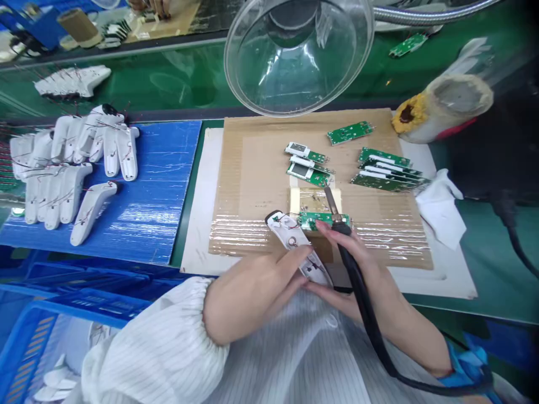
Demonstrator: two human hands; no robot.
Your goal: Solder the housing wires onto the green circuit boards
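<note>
My left hand (267, 280) is closed round a white plastic housing (290, 238) that lies tilted, its inside with thin wires facing up. In my right hand (364, 266) is a soldering iron (348, 252), its metal tip pointing away from me. Under the iron's shaft a green circuit board (309, 219) sits at the near edge of a pale fixture block (295, 200), right beside the housing's upper end. My right index fingertip touches or nearly touches the board's near edge. Fine wires run between housing and board; whether they are joined I cannot tell.
Several circuit boards (351, 132) lie on the cardboard (252, 163), some with screens. To the left, several white housings (90, 210) rest on a blue board (168, 185). A clear fume hood (295, 62) hangs overhead. A white cloth (442, 207) and a jar (446, 106) stand right.
</note>
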